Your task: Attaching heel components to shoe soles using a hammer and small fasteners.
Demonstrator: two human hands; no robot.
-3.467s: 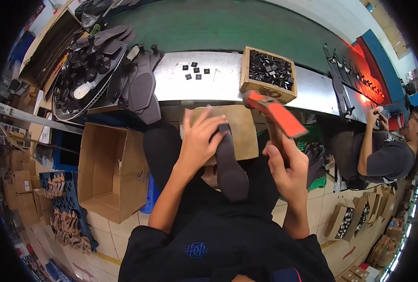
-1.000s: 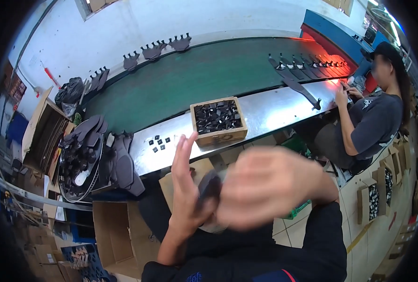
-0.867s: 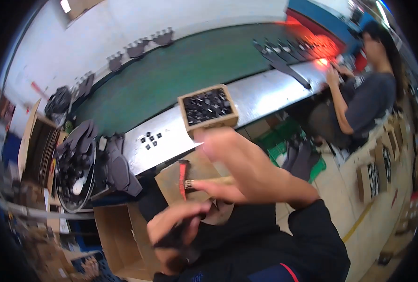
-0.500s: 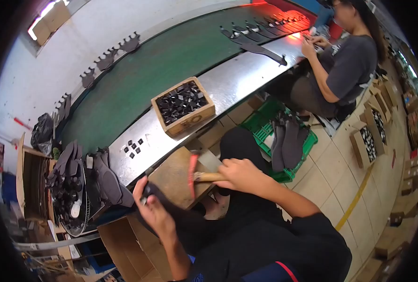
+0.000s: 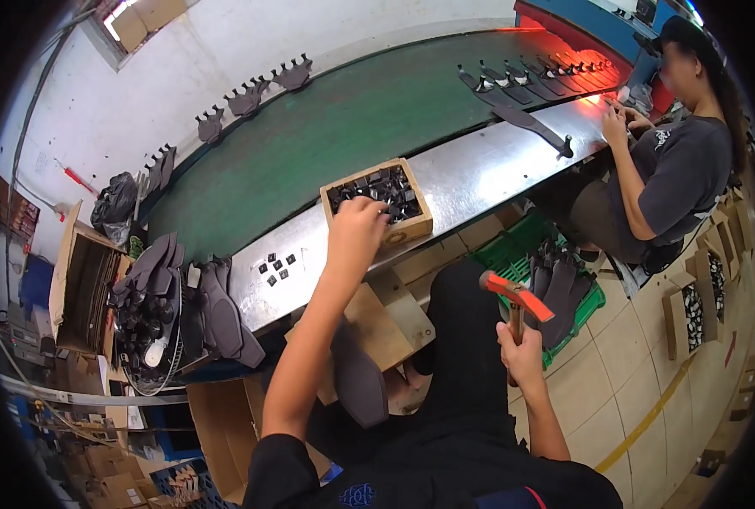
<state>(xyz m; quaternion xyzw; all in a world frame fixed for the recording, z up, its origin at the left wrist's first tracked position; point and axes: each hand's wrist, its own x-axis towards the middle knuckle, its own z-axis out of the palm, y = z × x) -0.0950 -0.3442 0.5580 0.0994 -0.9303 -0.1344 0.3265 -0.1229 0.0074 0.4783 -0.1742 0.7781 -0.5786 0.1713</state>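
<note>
My left hand reaches into a wooden box full of small black square pieces. Its fingers are curled down among the pieces, and whatever they pinch is hidden. In my right hand I grip a hammer by its handle, its red-orange head up, to the right of my dark-clad knee. A dark grey sole-shaped piece lies beside my left forearm, against a wooden block. Several loose black squares rest on the metal ledge, left of the box.
Behind the metal ledge runs a green belt carrying dark pieces. A co-worker sits at the right. A green crate with grey pieces stands on the floor. Piled dark parts and a cardboard box are at left.
My left hand has moved from beside the wooden block up into the box. My right hand has swung the hammer away from the block to the right, turning its head upward. The view has shifted.
</note>
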